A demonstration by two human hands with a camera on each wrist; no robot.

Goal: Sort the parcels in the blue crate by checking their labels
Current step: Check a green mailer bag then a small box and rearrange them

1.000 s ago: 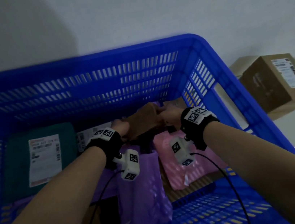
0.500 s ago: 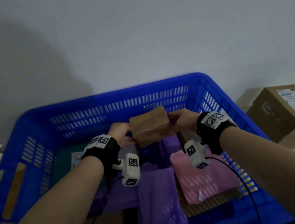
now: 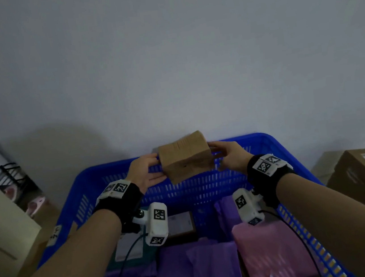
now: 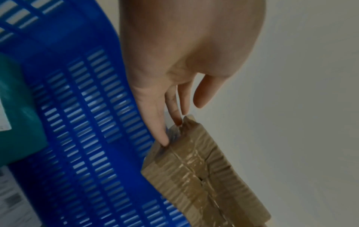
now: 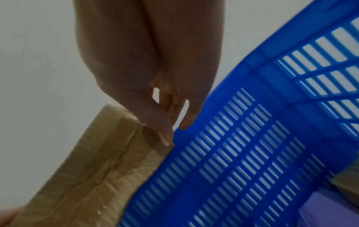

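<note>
Box [image 3: 185, 158]: small taped cardboard parcel held in mid-frame above the far rim of the crate [image 3: 278, 146], level between both hands. Left hand [image 3: 144, 170] presses its left end with nearly straight fingers [image 4: 159, 122]; right hand [image 3: 229, 155] pinches the right end, thumb [image 5: 155, 122] on the edge. It looks stiff and light, its tape probably slick; opposite ends suit gripping. No label visible. Purple and pink bags [image 3: 273, 254] lie below.
</note>
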